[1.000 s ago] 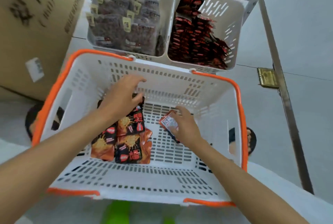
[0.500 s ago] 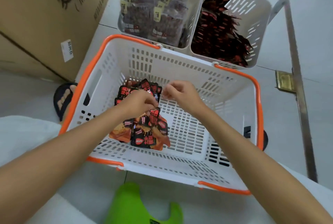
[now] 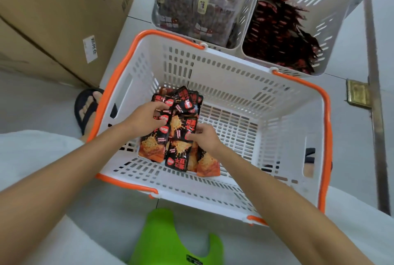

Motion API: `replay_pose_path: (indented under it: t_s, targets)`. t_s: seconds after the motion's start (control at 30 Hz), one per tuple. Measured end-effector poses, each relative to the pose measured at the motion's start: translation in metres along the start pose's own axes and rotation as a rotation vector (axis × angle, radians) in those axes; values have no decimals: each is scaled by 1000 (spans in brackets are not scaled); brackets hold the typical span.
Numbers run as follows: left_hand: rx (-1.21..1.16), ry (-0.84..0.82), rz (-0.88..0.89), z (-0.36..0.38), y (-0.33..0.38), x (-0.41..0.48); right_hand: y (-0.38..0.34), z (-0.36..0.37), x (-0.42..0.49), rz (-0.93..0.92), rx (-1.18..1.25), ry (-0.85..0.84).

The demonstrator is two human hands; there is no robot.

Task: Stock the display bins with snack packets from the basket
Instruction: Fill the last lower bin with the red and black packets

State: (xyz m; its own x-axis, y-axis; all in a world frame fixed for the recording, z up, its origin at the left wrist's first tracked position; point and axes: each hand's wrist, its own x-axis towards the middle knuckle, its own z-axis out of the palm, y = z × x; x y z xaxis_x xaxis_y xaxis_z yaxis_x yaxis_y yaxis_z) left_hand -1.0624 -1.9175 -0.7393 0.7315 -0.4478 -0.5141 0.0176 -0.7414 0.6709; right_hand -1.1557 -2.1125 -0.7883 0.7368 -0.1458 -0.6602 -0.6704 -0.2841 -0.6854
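black-and-orange foil snack packets (image 3: 180,147) sit in a loose heap at the left of the floor of the white slotted plastic basket with orange rim (image 3: 325,115). the rest of the basket floor is bare, so the load looks mostly gone, about a handful or two left to move. beyond the basket, touching its far side, are two white slotted display bins. the right-hand bin (image 3: 334,8) holds dark red packets piled well up, and the left-hand bin (image 3: 248,8) is near full of brownish packets with beige tags. which bin this heap goes to, can't tell.

left hand (image 3: 147,118) is curled over the top of the heap, fingers gripping a clutch of packets. right hand (image 3: 205,137) is narrow, fingertips and thumb pinching a packet edge mid-heap. nothing lifted clear yet; reads as gathering the last batch.

around: brown cardboard box (image 3: 53,19) to the left, bright green plastic stool (image 3: 170,239) near the knees, a foot in a dark sandal (image 3: 86,106) beside the basket.
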Motion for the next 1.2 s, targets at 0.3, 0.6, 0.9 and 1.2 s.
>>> replay_pose_path:
  t_s: [0.3,0.6,0.9,1.2]
  targets:
    - [-66,-50,147,13,55,7,-62,-92,-32,-351,-231,-26]
    - [-841,-88,-84,5,49,8,-67,-97,-44,-231,-5,-172]
    - [-423,46,113,-9,55,12,-82,-107,-55,-433,-593,-83]
    - [-546,-185,-96,12,34,6,-21,-89,-21,-329,-230,79]
